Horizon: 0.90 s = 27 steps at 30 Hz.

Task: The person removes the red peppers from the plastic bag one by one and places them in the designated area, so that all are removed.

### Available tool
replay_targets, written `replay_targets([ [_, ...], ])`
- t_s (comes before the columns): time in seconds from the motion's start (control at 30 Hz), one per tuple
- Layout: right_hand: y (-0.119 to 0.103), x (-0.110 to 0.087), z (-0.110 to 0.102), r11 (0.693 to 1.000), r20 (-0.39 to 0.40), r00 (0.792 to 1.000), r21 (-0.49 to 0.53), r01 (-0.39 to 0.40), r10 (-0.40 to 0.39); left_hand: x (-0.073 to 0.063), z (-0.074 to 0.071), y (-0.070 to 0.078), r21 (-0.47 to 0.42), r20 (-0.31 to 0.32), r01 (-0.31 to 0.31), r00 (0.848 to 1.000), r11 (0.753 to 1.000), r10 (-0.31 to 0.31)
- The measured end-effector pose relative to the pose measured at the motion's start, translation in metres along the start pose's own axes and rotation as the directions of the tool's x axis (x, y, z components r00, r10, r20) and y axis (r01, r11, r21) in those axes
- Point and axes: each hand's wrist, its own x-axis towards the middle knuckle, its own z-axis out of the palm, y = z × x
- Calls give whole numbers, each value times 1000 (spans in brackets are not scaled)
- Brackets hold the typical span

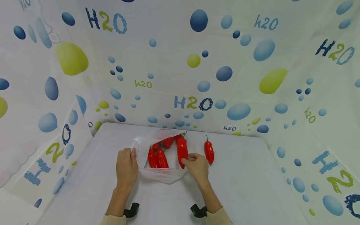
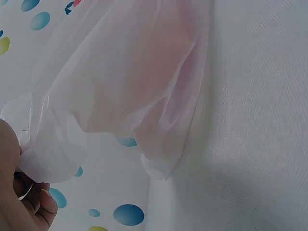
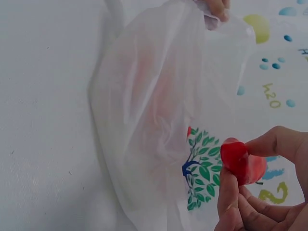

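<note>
A thin white plastic bag (image 1: 166, 178) lies with its mouth spread, and several red peppers (image 1: 161, 157) show inside it. My left hand (image 1: 127, 167) pinches the bag's left edge; the left wrist view shows fingers (image 2: 47, 204) gathered on the translucent film. Between thumb and fingers, my right hand (image 1: 197, 167) holds one red pepper (image 1: 182, 148) by its lower end, over the right side of the bag's opening. In the right wrist view this pepper (image 3: 243, 161) points its rounded tip toward the camera.
One more red pepper (image 1: 209, 152) lies on the white table (image 1: 247, 181) to the right of the bag. A backdrop (image 1: 180, 62) with blue and green spots rises behind the table. Dark wrist mounts (image 1: 198, 211) sit at both wrists.
</note>
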Motion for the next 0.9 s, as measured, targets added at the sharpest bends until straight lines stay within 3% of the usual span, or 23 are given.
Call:
replay_targets([
  [0.27,1,0,-14,999,-36,999,-29,30,-31,0,1,0,-3,-1,-7,1000,1000,7],
  [0.9,18,18,-38,997,-136,991,-68,-26,16,-1,3,0,0,4,4,1000,1000,-4],
])
